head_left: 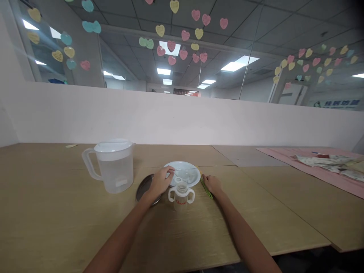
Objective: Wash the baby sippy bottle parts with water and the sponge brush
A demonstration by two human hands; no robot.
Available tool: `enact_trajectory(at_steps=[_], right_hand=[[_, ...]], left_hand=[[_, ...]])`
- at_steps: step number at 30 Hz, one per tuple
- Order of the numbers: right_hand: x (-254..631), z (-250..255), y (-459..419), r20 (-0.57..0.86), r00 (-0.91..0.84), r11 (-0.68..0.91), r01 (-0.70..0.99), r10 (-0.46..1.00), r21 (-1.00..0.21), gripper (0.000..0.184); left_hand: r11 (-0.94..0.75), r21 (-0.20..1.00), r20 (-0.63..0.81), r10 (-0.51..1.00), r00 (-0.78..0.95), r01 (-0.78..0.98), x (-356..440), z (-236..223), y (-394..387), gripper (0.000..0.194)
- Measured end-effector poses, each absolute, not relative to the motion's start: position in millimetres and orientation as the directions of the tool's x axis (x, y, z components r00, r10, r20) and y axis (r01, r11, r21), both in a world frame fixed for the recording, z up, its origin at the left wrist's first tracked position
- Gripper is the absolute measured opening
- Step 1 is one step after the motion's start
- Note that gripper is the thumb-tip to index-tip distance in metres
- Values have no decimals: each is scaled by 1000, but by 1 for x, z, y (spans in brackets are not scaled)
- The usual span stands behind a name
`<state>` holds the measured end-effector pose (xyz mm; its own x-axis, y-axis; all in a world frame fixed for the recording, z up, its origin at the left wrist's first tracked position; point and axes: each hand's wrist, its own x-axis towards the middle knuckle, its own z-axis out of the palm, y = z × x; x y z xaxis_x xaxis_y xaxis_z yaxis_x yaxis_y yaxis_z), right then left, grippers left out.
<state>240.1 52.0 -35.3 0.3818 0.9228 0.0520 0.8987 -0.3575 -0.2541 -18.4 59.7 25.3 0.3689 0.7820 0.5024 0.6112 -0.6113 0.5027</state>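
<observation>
A white bowl (pixel 196 182) holds some clear and white pieces, too small to name. My left hand (pixel 161 181) reaches over its left rim with fingers and thumb curled close together; what they hold, if anything, I cannot make out. To the right of the bowl, my right hand (pixel 213 184) has its bent fingers on a slim green tool (pixel 209 194) with a yellowish end, lying slanted. Between my hands stands an uncapped clear bottle (pixel 181 199) with two white handles and red print. Partly under my left hand is a round dark metal dish (pixel 141 189).
A lidded clear pitcher (pixel 118 172) of water stands to the left. Far right, a pink cloth (pixel 280 154) bears folded fabrics (pixel 321 162). Behind the wooden table (pixel 85 223) rises a white wall (pixel 170 117) with glass above. The table's front edge is near my right forearm.
</observation>
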Motion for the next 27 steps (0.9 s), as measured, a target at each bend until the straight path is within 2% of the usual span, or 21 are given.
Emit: enact_trajectory(at_steps=[2,4,8,12,19,27], right_hand=[[237,-33,51,57,361,-337,908,931,-250,56],[233,-31,50,58,337,-314,918,940,-242,49],[222,-32,51,57,277,-258,940,959,-224,30],[212,-34,51,66,241,-222,951,968,-215,29],[205,-35,49,75,211,-190,958,975,-214,36],[204,-39,50,95,212,-184,953,973,-241,36]], left_hand=[[-599,356,421,788,449,718,-5,23,74,29],[-580,281,370,801,471,765,5,23,86,31],[-556,215,322,817,479,803,19,23,99,36],[-546,154,233,830,507,824,27,13,106,35],[-550,131,151,833,532,825,27,2,112,44],[-547,187,98,837,539,816,30,0,114,51]])
